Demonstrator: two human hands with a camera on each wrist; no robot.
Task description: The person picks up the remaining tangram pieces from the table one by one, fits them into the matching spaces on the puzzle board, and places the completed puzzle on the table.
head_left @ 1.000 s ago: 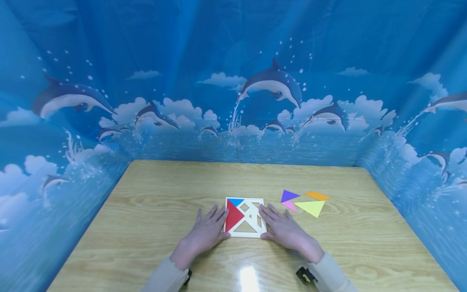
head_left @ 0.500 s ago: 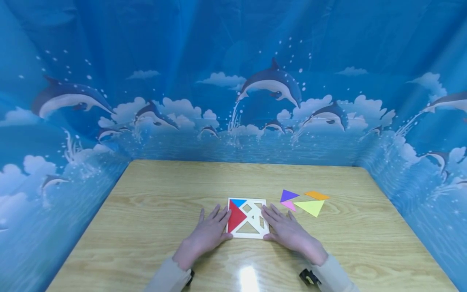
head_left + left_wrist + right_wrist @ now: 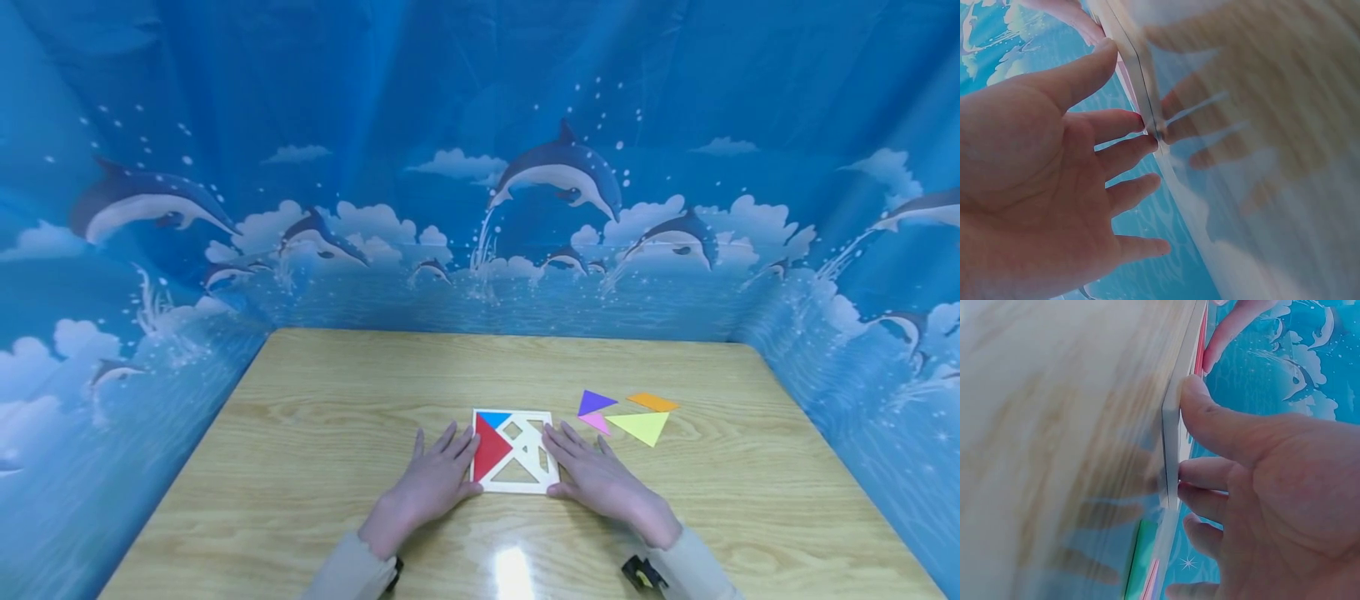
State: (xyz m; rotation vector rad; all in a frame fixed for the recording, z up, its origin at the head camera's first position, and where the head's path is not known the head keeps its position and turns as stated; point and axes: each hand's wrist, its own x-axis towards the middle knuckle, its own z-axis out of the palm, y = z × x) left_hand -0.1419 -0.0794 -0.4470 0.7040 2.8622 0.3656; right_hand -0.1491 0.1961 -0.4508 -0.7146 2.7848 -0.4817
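Note:
A white tangram board (image 3: 517,487) lies flat on the table in the head view. A red triangle (image 3: 491,448) and a blue triangle (image 3: 495,419) fill its left and upper-left recesses; its other cut-outs show bare. My left hand (image 3: 429,482) touches the board's left edge, fingers extended, thumb near the lower-left corner. On the opposite side my right hand (image 3: 600,481) rests its fingers and thumb on the right edge, hiding part of that border. The right wrist view catches the board's pale side edge (image 3: 1173,425) against the right thumb (image 3: 1200,406).
Right of the board lie loose pieces: a purple triangle (image 3: 595,402), a pink triangle (image 3: 597,422), a yellow triangle (image 3: 645,427) and an orange parallelogram (image 3: 652,402). A dolphin-print curtain (image 3: 480,275) borders the wooden table (image 3: 337,383) at the back and both sides.
The board has slid a little to the right and slightly nearer, both hands moving along with it. The loose pieces have stayed where they were.

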